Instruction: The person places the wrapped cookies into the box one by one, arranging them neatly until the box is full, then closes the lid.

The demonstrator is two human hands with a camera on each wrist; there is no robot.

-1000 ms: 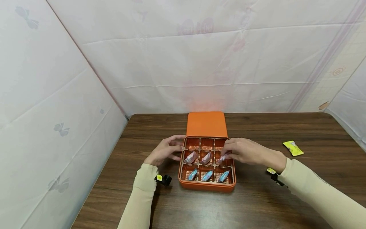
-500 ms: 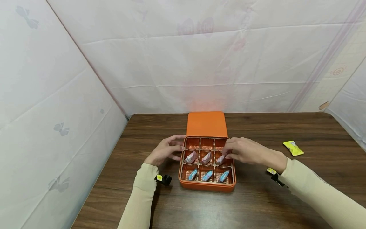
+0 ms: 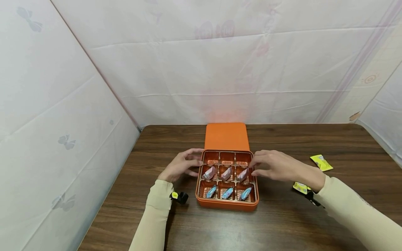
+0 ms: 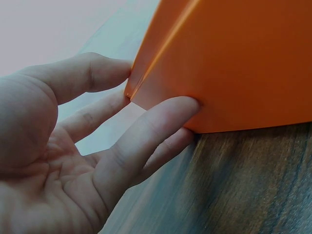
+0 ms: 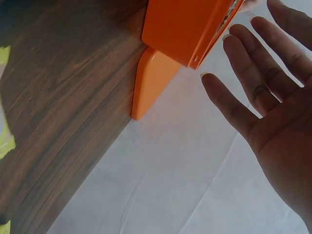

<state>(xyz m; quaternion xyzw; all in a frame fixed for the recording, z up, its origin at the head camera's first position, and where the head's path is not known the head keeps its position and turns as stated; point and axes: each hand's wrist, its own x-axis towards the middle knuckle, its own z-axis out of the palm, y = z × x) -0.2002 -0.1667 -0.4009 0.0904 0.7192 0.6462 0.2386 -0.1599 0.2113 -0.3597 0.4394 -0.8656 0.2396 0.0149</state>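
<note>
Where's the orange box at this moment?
In the head view, the box sits on the table, in the lower half slightly right of centre, between the left hand and right hand, with the orange lid just behind it.

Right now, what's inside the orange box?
The orange box holds a nine-compartment tray: three blue packets in the near row, three pink packets in the middle, one per compartment; far row, none. Anything under the tray or inside the packets is covered.
</note>
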